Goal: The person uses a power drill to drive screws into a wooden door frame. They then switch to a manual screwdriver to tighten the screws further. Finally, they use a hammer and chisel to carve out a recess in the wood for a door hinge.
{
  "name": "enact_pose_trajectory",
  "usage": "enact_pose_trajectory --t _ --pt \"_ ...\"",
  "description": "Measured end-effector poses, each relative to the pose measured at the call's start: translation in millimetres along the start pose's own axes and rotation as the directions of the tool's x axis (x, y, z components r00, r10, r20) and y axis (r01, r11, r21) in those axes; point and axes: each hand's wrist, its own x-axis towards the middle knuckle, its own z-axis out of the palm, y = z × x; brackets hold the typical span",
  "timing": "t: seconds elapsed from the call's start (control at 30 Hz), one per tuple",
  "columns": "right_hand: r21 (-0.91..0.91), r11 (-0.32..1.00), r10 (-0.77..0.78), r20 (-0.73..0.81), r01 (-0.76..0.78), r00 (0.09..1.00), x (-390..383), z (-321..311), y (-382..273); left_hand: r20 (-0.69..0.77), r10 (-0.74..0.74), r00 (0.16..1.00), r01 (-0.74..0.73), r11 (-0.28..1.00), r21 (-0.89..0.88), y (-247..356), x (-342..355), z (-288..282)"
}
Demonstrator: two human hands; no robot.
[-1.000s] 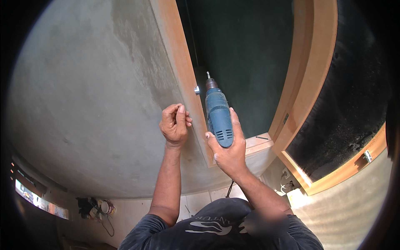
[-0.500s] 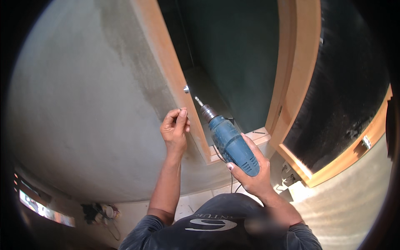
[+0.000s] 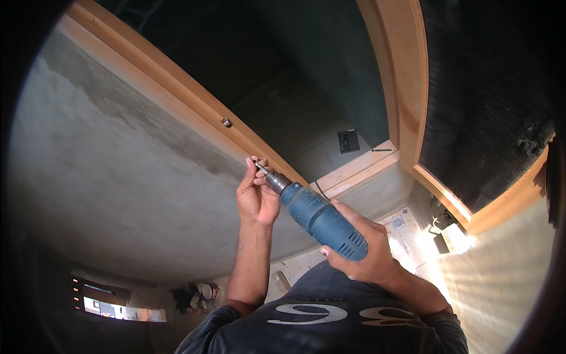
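A blue corded drill (image 3: 318, 215) points up and left, gripped by my right hand (image 3: 374, 259). Its steel chuck (image 3: 276, 181) holds a short silver bit (image 3: 262, 168). The pinched fingertips of my left hand (image 3: 256, 194) are at the bit's end, on something small and dark that I cannot make out. Just beyond them runs the wooden frame (image 3: 177, 100) of an opening, with a small metal fitting (image 3: 226, 123) fixed on it above my fingers.
Grey plastered wall (image 3: 130, 171) lies left; an open dark-panelled sash (image 3: 483, 147) is at right. A pencil-like rod (image 3: 381, 150) rests on the sill (image 3: 348, 176). Beyond, a black case (image 3: 348, 141) lies on tiles. Piled items (image 3: 197, 295) sit at lower left.
The drill's bit has moved from inside the opening to my left fingertips, and the drill now tilts further left. The view has turned, so the frame runs more diagonally.
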Motion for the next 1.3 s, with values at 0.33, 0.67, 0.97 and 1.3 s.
enact_pose_trajectory --t 0.33,0.67,0.97,1.3 --pt "0.067 0.998 -0.003 0.014 0.002 1.0 8.7 -21.4 11.8 0.009 -0.071 0.997 0.071 0.997 0.012 -2.0 7.4 -2.2" --pt "0.094 0.995 0.045 0.012 -0.046 0.999 6.4 -25.2 8.1 -0.015 -0.037 0.999 0.037 0.998 0.051 -8.3 9.0 -7.8" --pt "0.04 0.999 0.002 -0.013 -0.002 1.0 0.7 -19.9 6.5 0.018 -0.043 0.999 0.04 0.99 0.134 -18.9 4.4 -9.1" --pt "-0.04 0.999 -0.003 0.004 0.003 1.0 -16.1 -3.8 16.3 -0.143 0.072 0.987 -0.043 0.98 0.195 -39.2 -23.8 6.3"
